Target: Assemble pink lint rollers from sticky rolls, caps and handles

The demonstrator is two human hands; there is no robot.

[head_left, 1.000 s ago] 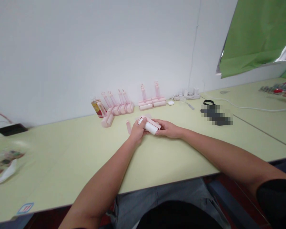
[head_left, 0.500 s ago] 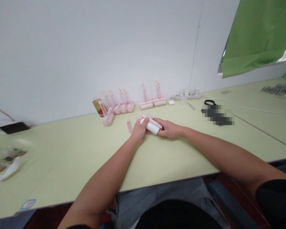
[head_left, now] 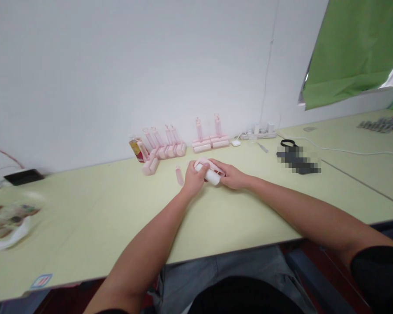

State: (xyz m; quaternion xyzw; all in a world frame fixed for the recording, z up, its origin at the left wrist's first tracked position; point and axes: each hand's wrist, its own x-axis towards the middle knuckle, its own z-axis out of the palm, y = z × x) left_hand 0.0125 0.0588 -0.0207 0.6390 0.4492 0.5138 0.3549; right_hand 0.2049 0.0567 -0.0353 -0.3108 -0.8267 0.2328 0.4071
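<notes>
Both hands are together over the middle of the table, closed around one pink lint roller (head_left: 212,177) with a white roll. My left hand (head_left: 194,178) grips its left end, the thumb lying over the white roll. On the other side my right hand (head_left: 235,176) holds the pink cover and the roll's right end. The white roll sticks out toward me below the cover. Just left of my left hand lies a loose pink handle (head_left: 179,175). Fingers under the roller are hidden.
Several pink lint rollers (head_left: 167,149) with raised handles stand along the wall, two more of them (head_left: 201,147) further right. A power strip (head_left: 258,135), a black strap (head_left: 288,143) and a pixelated dark object lie at the right. A dark phone-like device (head_left: 24,177) and a white-rimmed tray (head_left: 16,235) are at the left.
The left thumb has shifted right onto the white roll. The pink cover now sits more apart from the roll, with a gap showing near the right hand. The view has tilted slightly.
</notes>
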